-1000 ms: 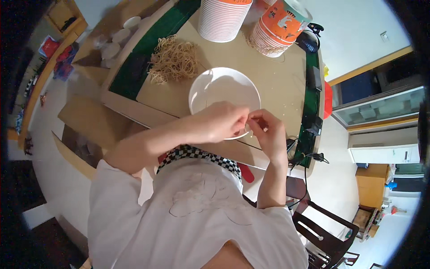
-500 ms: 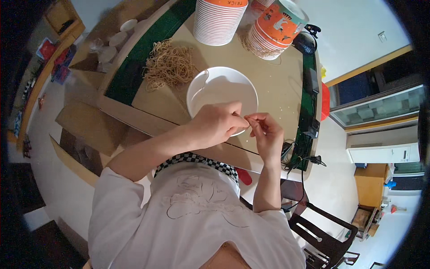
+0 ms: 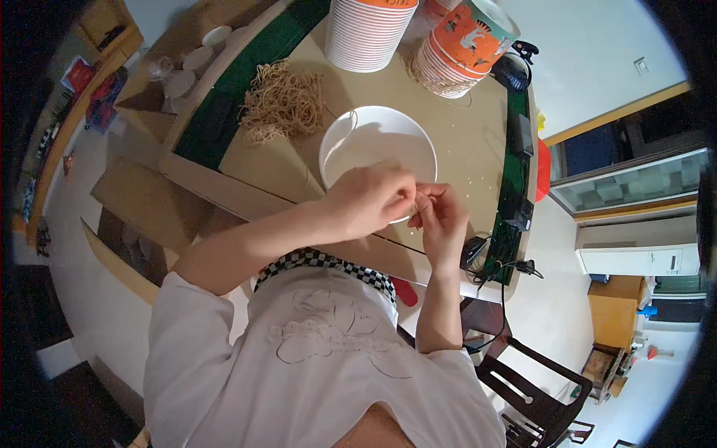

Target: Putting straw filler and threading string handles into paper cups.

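A white-lined round bucket (image 3: 399, 127) sits close to me on the table, its mouth facing up. Over its far left rim bends a short length of tan cord (image 3: 351, 128). My left hand (image 3: 373, 196) and my right hand (image 3: 443, 218) meet at the bucket's near rim, both with fingers pinched together. Whatever is between the fingertips is too small and blurred to make out. Beyond the bucket, to the left, lies a tangled pile of tan cord (image 3: 282, 103).
Two stacks stand at the table's far side: white-rimmed buckets (image 3: 367, 37) and orange patterned buckets (image 3: 459, 56). Black adapters and cables (image 3: 493, 261) line the right edge. Open cardboard boxes (image 3: 149, 205) are on the left, a dark chair (image 3: 538, 381) at lower right.
The bucket appears slightly farther right. My hands have come closer together, the left overlapping the right's fingertips, which have curled in more.
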`<act>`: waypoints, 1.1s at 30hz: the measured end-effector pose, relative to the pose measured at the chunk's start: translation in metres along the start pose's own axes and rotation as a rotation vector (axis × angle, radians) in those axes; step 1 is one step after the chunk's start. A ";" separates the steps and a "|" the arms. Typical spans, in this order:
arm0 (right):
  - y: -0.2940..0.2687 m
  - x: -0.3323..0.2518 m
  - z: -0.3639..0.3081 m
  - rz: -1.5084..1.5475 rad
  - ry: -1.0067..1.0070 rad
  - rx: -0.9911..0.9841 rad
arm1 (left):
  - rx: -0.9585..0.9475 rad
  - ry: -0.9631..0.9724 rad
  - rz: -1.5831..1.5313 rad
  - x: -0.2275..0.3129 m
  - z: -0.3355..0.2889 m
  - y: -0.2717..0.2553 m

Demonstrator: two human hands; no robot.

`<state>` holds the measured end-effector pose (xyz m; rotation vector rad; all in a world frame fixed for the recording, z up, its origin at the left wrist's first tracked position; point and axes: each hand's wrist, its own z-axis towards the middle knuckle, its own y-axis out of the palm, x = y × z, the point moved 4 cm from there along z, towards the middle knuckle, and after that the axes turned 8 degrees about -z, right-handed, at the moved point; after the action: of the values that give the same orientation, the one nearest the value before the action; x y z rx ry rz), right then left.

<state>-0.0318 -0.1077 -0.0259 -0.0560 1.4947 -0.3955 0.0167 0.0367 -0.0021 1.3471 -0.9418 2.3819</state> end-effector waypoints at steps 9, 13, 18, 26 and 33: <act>0.023 0.004 -0.018 0.092 -0.245 0.384 | -0.173 -0.829 -1.085 -0.031 0.005 0.003; 0.026 0.008 -0.019 -0.074 -0.343 0.442 | -0.052 -0.854 -1.049 -0.034 0.004 0.006; 0.021 0.013 -0.025 -0.172 -0.346 0.405 | -0.060 -0.804 -1.024 -0.034 0.005 0.003; 0.020 0.013 -0.026 -0.246 -0.438 0.380 | -0.025 -0.825 -1.021 -0.037 0.006 0.005; 0.022 0.013 -0.026 -0.122 -0.352 0.355 | -0.050 -0.809 -1.005 -0.038 0.002 0.001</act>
<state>-0.0519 -0.0858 -0.0462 0.0628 1.0610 -0.7075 0.0382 0.0381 -0.0336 2.1171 -0.2755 1.0593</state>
